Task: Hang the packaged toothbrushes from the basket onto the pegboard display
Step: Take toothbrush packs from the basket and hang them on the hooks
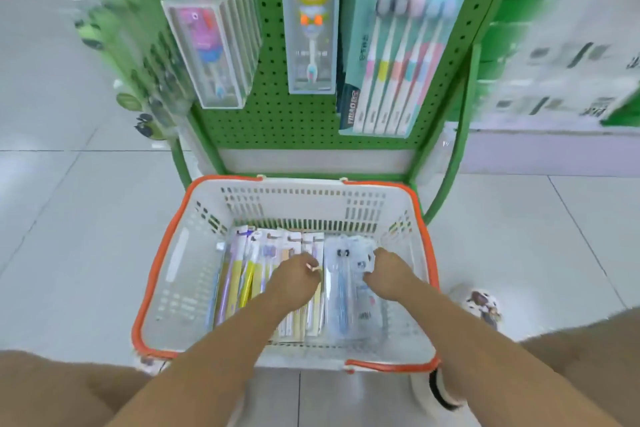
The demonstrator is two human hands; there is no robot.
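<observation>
A: Head view. White basket (194, 253) with an orange rim sits on the floor at the foot of the green pegboard (273, 107); packaged toothbrushes (242, 274) lie flat in a row on its bottom.

B: And the hands?

A: Both are down among the packs. Left hand (294, 282) rests on the middle packs, fingers curled — whether they pinch one, I cannot tell. Right hand (388, 270) sits at the clear blue pack (341, 291), fingers bent over its upper edge; the grip is blurred.

B: Handling?

A: Probably light, thin blister cards — stiff enough to lift by one end, slick in a stack. Best pinched near the top, beside the hang hole.
</observation>
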